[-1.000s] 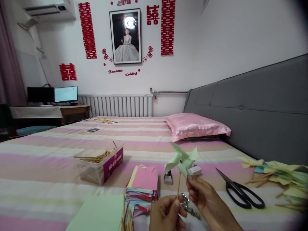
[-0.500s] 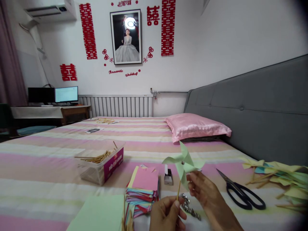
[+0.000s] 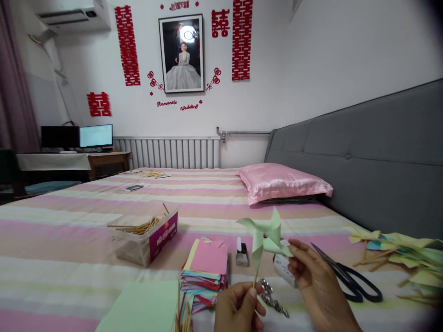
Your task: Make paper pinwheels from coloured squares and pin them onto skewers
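A pale green paper pinwheel [image 3: 266, 234] stands upright on a thin wooden stick over the bed. My left hand [image 3: 238, 308] pinches the bottom of that stick at the lower edge of the view. My right hand [image 3: 316, 286] is beside the pinwheel on its right, fingertips touching the tip of one paper blade, fingers spread and holding nothing. A small white box [image 3: 283, 269] lies on the bed just behind my right fingers. A string of shiny metal pieces [image 3: 272, 297] lies between my two hands.
On the striped bedsheet [image 3: 69, 240]: a clear box of wooden sticks [image 3: 147, 235], a stack of coloured paper squares [image 3: 206, 269], a green sheet [image 3: 141, 306], a small stapler [image 3: 242, 252], black scissors [image 3: 349, 276], finished pinwheels [image 3: 408, 256] at right. A pink pillow [image 3: 282, 182] lies by the grey headboard [image 3: 374, 152].
The pinwheel's blades have turned on the stick. My right hand has moved rightward from under the wheel to its right edge. The white box is now uncovered.
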The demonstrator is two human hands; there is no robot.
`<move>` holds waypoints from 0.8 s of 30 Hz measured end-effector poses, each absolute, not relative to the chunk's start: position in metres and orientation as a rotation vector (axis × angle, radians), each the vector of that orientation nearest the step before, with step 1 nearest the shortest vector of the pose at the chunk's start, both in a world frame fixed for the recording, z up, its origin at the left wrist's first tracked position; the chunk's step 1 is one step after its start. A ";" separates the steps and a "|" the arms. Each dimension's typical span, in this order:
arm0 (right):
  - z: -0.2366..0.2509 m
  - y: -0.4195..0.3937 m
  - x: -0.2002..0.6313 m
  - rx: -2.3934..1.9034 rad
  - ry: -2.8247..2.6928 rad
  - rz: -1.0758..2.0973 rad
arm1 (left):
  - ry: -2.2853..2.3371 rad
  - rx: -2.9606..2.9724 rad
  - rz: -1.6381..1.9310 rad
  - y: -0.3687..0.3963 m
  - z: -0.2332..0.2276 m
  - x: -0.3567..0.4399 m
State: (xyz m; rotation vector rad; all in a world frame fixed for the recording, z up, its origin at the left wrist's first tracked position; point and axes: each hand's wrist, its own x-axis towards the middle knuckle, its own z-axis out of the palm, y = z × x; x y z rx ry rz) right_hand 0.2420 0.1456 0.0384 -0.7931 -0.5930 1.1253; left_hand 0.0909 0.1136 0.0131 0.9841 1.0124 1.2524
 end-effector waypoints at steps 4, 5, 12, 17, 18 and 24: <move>0.036 0.143 0.235 -0.862 -0.733 1.205 | 1.002 0.962 1.271 0.114 0.015 0.090; 0.035 0.142 0.234 -0.869 -0.764 1.214 | 1.001 0.956 1.275 0.114 0.015 0.090; 0.039 0.138 0.231 -0.893 -0.833 1.225 | 0.999 0.929 1.299 0.114 0.016 0.090; 0.041 0.138 0.232 -0.851 -0.788 1.228 | 1.006 0.911 1.328 0.114 0.018 0.089; 0.042 0.139 0.233 -0.834 -0.771 1.235 | 1.010 0.906 1.333 0.114 0.019 0.089; 0.040 0.137 0.222 -0.867 -0.922 1.364 | 1.000 0.885 1.409 0.113 0.020 0.089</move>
